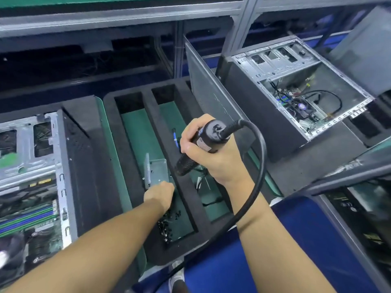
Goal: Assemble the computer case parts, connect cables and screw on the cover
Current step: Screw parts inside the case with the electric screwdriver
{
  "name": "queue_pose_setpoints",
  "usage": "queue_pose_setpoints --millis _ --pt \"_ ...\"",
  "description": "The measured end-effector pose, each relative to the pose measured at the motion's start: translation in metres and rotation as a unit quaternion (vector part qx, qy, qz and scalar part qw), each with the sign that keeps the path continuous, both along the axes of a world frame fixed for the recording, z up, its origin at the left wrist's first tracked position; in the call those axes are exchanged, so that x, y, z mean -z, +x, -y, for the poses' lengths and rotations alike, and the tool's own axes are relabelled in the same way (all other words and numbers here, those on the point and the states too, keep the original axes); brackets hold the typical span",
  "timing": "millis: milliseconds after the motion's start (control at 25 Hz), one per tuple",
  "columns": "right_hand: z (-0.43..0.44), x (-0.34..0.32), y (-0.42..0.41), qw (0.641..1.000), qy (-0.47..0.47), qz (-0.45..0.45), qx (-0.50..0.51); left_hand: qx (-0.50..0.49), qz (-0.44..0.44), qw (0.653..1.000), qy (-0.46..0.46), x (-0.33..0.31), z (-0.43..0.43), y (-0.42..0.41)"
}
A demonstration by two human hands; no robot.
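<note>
While gripping the electric screwdriver (209, 136) in the right hand (213, 161), held the left hand (158, 195), grasp indiscernible, in the foam tray (160, 132) beside loose screws (169, 227); judged early, with the computer case (281, 60) open at right and a cover panel (211, 94) propped alongside, not yet screwed on.

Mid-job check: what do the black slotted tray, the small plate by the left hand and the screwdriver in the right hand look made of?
The tray looks like dense black foam: matte, thick soft-cornered walls. The plate beside the left hand is bare grey sheet metal, slightly shiny, with a folded edge. The screwdriver in the right hand: probably black plastic, ribbed lower grip.
</note>
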State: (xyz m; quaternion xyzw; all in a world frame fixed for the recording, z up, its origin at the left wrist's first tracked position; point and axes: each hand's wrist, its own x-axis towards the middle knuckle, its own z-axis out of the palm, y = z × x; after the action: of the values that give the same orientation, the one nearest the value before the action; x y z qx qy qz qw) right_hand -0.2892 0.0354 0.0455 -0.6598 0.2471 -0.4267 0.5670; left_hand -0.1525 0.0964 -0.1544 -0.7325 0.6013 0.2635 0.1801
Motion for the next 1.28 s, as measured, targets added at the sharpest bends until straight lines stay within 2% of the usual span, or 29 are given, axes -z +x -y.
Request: queue_pose_setpoints --millis 200,320,400,560,640,720,840,960,1040,1280 --pt "0.002 0.006 -0.01 1.0 0.016 0.007 0.011 0.04 0.02 0.999 -0.024 0.014 0.003 -0.007" --pt "0.005 0.009 -0.011 1.0 0.018 0.0 0.019 0.061 0.002 0.998 -0.015 0.014 0.002 -0.01" --pt "0.006 0.01 -0.009 1.0 0.019 -0.002 0.023 0.043 -0.034 0.999 0.002 0.012 0.002 -0.008" --pt "0.005 0.009 -0.004 0.999 0.022 -0.011 0.028 -0.073 -0.152 0.986 0.001 -0.002 0.019 0.007" --pt "0.005 0.006 -0.001 0.999 0.014 -0.016 0.029 -0.071 -0.173 0.982 0.002 -0.007 0.022 0.013" --pt "0.003 0.004 0.002 1.0 0.009 -0.014 0.021 -0.028 -0.174 0.984 0.011 -0.01 0.018 0.012" --pt "0.0 0.004 0.004 1.0 0.016 -0.009 0.01 0.091 -0.139 0.985 0.051 -0.012 0.01 0.008" --pt "-0.005 0.008 0.001 1.0 0.021 -0.01 0.01 0.251 -0.124 0.948 0.154 -0.013 0.001 0.003" --pt "-0.007 0.01 0.0 1.0 0.024 -0.009 0.01 0.321 -0.093 0.921 0.201 -0.014 -0.006 -0.003" --pt "-0.009 0.008 -0.004 1.0 0.02 -0.002 0.017 0.364 -0.013 0.915 0.171 -0.007 -0.02 -0.018"
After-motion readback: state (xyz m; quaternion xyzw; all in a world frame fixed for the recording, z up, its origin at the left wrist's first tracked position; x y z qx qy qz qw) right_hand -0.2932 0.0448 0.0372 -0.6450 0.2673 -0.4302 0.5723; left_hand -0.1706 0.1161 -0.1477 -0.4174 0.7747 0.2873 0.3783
